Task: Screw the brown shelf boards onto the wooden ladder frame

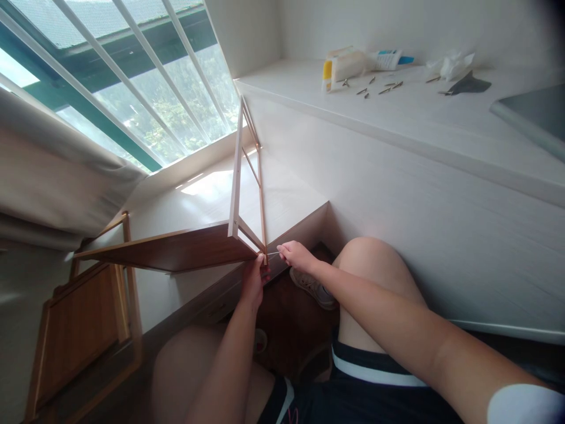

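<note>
Indoors: two bare hands at the corner of a wooden shelf piece

Seen from above, a seated person works low beside a white built-in ledge. The left hand reaches up from below, fingers curled around the near corner of a brown wooden board. The board lies roughly level over a low white sill under the window. A pale upright frame rises from that same corner, joined to the board. The right hand is just beside the left, thumb and fingertips pinched on a thin pale pin that points at the corner joint.

On the ledge, well apart from the hands, a yellow-and-white packet lies on its side; its contents cannot be seen. A white and blue tube lies behind it. Loose screws are scattered just beside both. Further right are crumpled tissue, a dark flat scrap and the rim of a grey tray, cut off by the edge.

At lower left, framed wooden panels lean under a beige curtain. The person's bare knee and a shoe sit directly below the hands.

Print on the tube is too small to read.
</note>
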Demonstrator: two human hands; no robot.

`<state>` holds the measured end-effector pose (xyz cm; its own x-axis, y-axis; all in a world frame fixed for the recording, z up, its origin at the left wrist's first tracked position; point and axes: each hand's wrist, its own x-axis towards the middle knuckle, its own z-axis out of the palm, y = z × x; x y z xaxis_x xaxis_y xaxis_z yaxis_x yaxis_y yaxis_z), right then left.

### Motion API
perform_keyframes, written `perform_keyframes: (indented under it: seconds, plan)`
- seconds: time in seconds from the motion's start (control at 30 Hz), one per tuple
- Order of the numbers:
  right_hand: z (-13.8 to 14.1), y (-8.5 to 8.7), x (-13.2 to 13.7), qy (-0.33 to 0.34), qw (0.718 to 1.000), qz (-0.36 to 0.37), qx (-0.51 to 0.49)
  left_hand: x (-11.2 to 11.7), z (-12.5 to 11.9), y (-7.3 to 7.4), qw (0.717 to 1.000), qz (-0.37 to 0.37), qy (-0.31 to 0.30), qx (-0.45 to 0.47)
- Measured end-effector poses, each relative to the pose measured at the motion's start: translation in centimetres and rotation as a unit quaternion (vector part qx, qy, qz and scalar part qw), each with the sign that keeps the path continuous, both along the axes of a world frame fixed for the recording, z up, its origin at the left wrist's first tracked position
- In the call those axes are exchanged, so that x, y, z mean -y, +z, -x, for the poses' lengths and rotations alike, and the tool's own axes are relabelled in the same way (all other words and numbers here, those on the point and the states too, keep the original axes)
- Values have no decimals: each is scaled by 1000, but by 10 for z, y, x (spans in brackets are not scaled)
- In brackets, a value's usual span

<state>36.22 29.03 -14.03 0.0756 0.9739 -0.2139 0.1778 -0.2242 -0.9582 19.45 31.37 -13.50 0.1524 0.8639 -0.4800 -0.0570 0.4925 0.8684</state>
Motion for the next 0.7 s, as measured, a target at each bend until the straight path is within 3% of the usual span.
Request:
perform_keyframes:
  seconds: [0.2, 0.4, 0.5, 0.7]
  plan:
    - [-4, 4, 5, 12, 986, -95, 134, 0, 1, 0, 1000, 4, 6, -1]
    - [-6, 5, 8, 55, 941, -180, 281, -1, 2, 1, 1000, 5, 14, 4]
    - [-7, 6, 9, 60, 932, -184, 305, -1, 3, 1, 1000, 6, 14, 6]
    - [-8, 7, 8, 39, 955, -132, 262, -1, 3, 0, 1000, 6, 18, 11]
